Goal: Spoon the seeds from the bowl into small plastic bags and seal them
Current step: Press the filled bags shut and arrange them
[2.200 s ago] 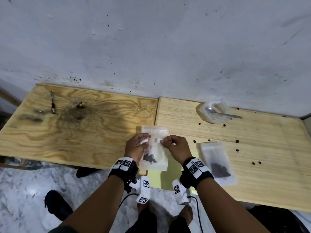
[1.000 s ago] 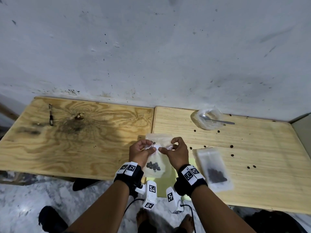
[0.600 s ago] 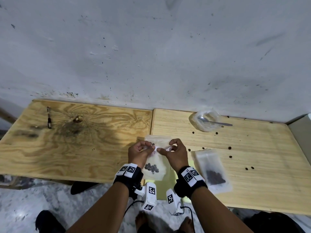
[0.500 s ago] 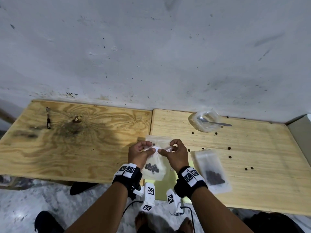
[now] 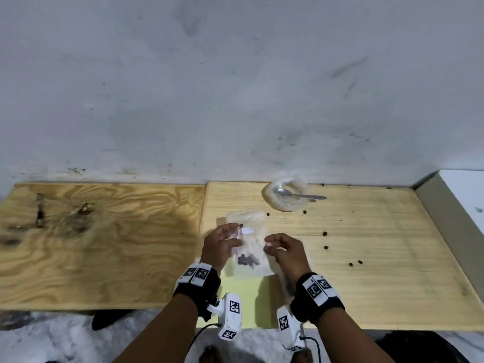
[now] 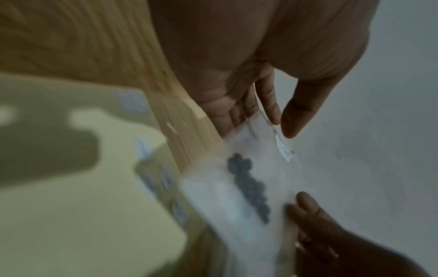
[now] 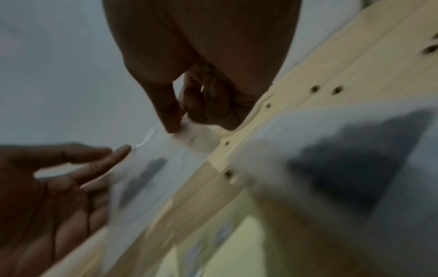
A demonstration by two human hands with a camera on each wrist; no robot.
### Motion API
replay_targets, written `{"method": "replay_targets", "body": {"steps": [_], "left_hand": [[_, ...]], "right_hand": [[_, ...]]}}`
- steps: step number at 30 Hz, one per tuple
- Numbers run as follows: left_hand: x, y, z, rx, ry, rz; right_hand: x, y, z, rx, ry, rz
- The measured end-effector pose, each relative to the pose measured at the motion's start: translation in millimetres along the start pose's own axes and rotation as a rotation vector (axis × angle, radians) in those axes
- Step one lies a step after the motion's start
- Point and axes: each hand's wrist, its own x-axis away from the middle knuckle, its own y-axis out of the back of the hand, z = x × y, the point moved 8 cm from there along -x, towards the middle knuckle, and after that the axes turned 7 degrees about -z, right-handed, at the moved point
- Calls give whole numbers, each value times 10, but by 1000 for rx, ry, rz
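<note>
Your small plastic bag (image 5: 247, 247) hangs upright between your hands above the near edge of the light wooden surface (image 5: 366, 258), a clump of dark seeds (image 5: 248, 259) settled at its bottom. Left hand (image 5: 221, 248) grips the bag's left edge near the top, thumb in front, fingers behind; left wrist view shows the film passing between thumb and fingers. Right hand (image 5: 284, 251) pinches the bag's upper right edge, thumb against curled fingers, confirmed in the right wrist view. Both wrists are level, palms roughly facing each other, with the bag stretched between them. Handling guess: thin film, very light, limp and slick; it'll fold or twist if you let one side go, and the seeds will roll out if you tip it before the strip closes. Take hold at the top band on both sides and keep the weight hanging low. A small white tab (image 5: 247, 230) sits at the closure line; I can't tell whether the seal is fully shut. A second filled bag (image 7: 343, 168) lies on the surface under your right wrist. The clear bowl (image 5: 286, 196) with the spoon (image 5: 298, 195) in it sits well apart at the far edge, with loose seeds (image 5: 324, 233) scattered to the right of your hands.
</note>
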Motion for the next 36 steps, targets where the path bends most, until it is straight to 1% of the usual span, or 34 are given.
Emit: {"method": "replay_targets", "body": {"steps": [3, 7, 10, 13, 15, 18, 20, 23, 26, 28, 30, 32, 34, 36], "left_hand": [[140, -651, 105, -101, 9, 63], [309, -1658, 328, -270, -2, 145], [427, -2484, 597, -292, 73, 209], [567, -3198, 869, -279, 164, 278], [649, -3599, 1060, -309, 199, 304], [763, -4023, 1299, -370, 246, 307], [816, -4201, 1413, -397, 268, 297], [829, -4277, 1548, -476, 285, 282], [787, -4270, 1606, -593, 269, 293], [775, -4254, 1573, -627, 252, 294], [767, -4219, 1457, -640, 217, 288], [766, -4157, 1295, -584, 185, 280], [783, -4012, 1100, -492, 168, 270], [768, -3788, 921, -429, 139, 263]], "right_hand": [[-208, 734, -48, -22, 14, -142], [-426, 1719, -215, 129, 23, -204], [-505, 2525, -365, 265, 12, -261], [-565, 3195, -542, 379, -24, -293], [-609, 3577, -698, 433, -72, -322], [-654, 3961, -941, 503, -155, -329], [-688, 4095, -1067, 562, -181, -302], [-726, 4138, -1226, 610, -202, -246], [-737, 4103, -1270, 700, -170, -213], [-729, 4070, -1254, 719, -134, -219], [-683, 4061, -1157, 688, -100, -292], [-626, 4002, -1009, 611, -39, -369], [-580, 3794, -886, 499, 26, -383], [-538, 3493, -788, 428, 79, -354]]}}
